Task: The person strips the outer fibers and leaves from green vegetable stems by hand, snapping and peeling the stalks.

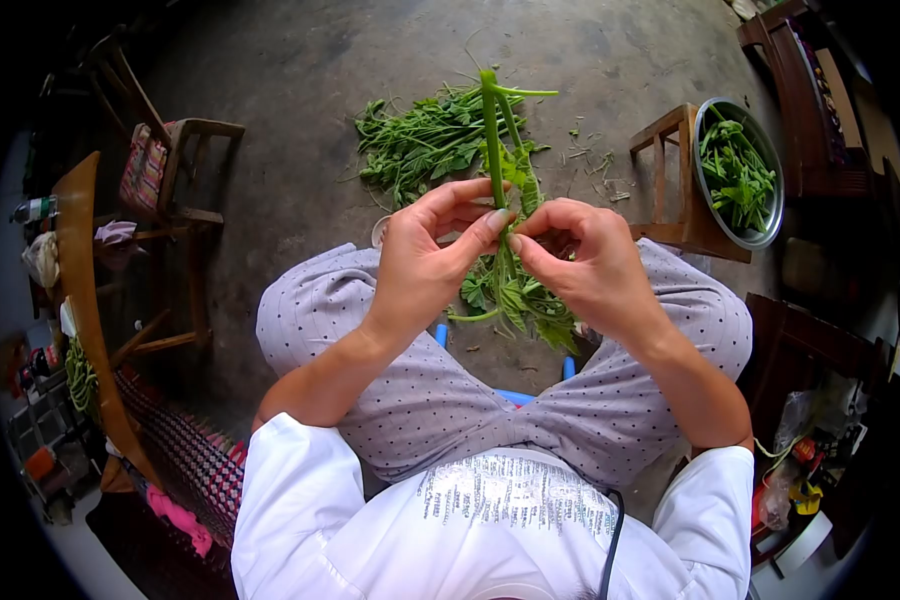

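Note:
In front of my lap, a long green leafy vine stem (491,135) stands nearly upright, with side stalks and thin tendrils. My left hand (435,245) is closed round its middle, thumb and fingers pinching it. From the other side, my right hand (595,265) pinches at the same stem just below the left fingertips; what exactly lies between those fingertips is too small to tell. Crinkled leaves (515,300) hang beneath both hands, between my knees. Farther out on the floor lies a pile of leafy green stems (420,145).
At the right, a metal basin (779,205) of cut greens (735,170) rests on a wooden stool (688,165). Stem scraps (600,160) litter the concrete floor. A wooden chair (170,170) and a table edge (95,330) stand at the left. Blue seat legs (569,368) show between my knees.

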Tool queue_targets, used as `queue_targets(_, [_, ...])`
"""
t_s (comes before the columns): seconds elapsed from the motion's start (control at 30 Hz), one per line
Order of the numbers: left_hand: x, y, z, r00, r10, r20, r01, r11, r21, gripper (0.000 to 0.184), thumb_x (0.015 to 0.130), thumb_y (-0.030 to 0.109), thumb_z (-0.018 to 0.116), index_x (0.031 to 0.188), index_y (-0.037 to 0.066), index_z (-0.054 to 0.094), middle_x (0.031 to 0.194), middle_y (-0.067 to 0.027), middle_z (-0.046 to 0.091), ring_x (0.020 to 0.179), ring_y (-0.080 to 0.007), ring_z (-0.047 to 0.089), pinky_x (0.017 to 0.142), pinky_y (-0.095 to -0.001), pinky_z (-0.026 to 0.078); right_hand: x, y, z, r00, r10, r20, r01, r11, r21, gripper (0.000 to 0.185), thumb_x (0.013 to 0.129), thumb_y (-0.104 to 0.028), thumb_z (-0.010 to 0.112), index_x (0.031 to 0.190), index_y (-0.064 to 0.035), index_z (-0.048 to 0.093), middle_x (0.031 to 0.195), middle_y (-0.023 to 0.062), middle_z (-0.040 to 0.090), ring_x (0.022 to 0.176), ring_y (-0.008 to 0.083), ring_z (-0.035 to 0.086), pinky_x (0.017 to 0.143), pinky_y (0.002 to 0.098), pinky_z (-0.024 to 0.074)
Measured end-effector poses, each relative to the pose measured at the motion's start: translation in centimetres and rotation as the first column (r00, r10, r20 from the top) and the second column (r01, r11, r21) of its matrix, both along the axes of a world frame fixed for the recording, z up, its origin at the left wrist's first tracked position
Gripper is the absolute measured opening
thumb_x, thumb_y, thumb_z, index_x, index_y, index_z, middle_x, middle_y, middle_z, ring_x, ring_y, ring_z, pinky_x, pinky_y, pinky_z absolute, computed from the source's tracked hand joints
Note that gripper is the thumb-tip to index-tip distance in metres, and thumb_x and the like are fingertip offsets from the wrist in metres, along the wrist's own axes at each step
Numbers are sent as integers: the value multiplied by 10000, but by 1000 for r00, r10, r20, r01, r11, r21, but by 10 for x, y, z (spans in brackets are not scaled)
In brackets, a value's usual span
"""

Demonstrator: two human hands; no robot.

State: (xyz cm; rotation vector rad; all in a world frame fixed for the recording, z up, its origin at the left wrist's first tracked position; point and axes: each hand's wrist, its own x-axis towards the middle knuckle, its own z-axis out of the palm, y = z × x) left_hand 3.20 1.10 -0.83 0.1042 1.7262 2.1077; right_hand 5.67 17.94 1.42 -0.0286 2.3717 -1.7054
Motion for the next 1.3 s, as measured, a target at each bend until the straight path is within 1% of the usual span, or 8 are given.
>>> queue_targets(0.1, [0, 1, -2, 1000, -1, -3, 1, 1000, -4, 300, 866, 39, 589, 1152, -37, 537, 974, -111, 644, 874, -155, 634, 780, -290, 540, 0, -2, 3, 999, -35, 29, 35, 999, 1, 120, 765, -69, 633, 781, 50, 619, 680, 98, 610, 571, 114, 560, 534, 256, 453])
queue_targets(0.5, [1, 0, -3, 999, -35, 31, 34, 999, 33, 311, 871, 52, 587, 1164, -36, 534, 973, -112, 645, 871, -151, 630, 767, -286, 536, -1, -5, 3, 950, -62, -307, 120, 977, 174, 96, 718, -39, 622, 760, 22, 561, 690, 123, 537, 585, 206, 554, 536, 309, 442])
queue_targets(0.63, [1, -1, 0, 992, -63, 108, 57, 996, 64, 325, 865, 65, 600, 1169, -26, 534, 988, -96, 646, 880, -134, 627, 774, -278, 528, -9, 5, 0, 952, -107, -287, 143, 984, 109, 96, 739, -41, 621, 799, 24, 581, 724, 113, 577, 621, 169, 588, 555, 281, 461])
queue_targets(0.73, [2, 0, 1, 982, -82, 168, 69, 994, 84, 331, 861, 65, 603, 1173, -22, 532, 996, -85, 646, 886, -126, 626, 773, -269, 524, -15, 14, 4, 989, -140, 43, 146, 962, -230, 127, 844, -83, 590, 888, 36, 603, 859, 62, 643, 747, 88, 614, 638, 229, 502])
queue_targets(0.9, [4, -1, 0, 963, -158, 220, 134, 984, 120, 331, 860, 71, 604, 1171, -17, 531, 1002, -81, 646, 885, -122, 624, 762, -261, 518, -29, 34, 2, 986, -75, 152, 149, 810, -567, 206, 911, -186, 545, 1000, 0, 562, 1060, 145, 611, 866, 128, 610, 782, 246, 507])
queue_targets(0.97, [5, -3, 2, 925, -241, 295, 225, 970, 88, 331, 854, 87, 617, 1159, -13, 537, 996, -80, 645, 874, -118, 623, 752, -255, 513, -35, 42, 1, 963, -31, 267, 249, 477, -843, 211, 927, -166, 504, 1037, 13, 524, 1108, 197, 576, 943, 219, 609, 848, 303, 516])
queue_targets(1.1, [8, -7, 2, 881, -324, 345, 309, 946, 99, 321, 841, 84, 628, 1138, -9, 550, 970, -75, 646, 846, -107, 624, 729, -245, 512, -47, 62, -5, 967, -156, 201, 246, 365, -898, 172, 923, -103, 482, 985, 56, 502, 1023, 212, 585, 956, 278, 600, 884, 344, 511])
queue_targets(1.3, [6, -15, 7, 866, -362, 345, 329, 932, 152, 312, 853, 76, 613, 1147, -7, 551, 993, -76, 647, 894, -117, 629, 769, -248, 516, -51, 82, 2, 949, -264, 175, 269, 381, -885, 188, 917, -93, 471, 1012, 62, 518, 1016, 172, 586, 976, 251, 585, 914, 336, 478])
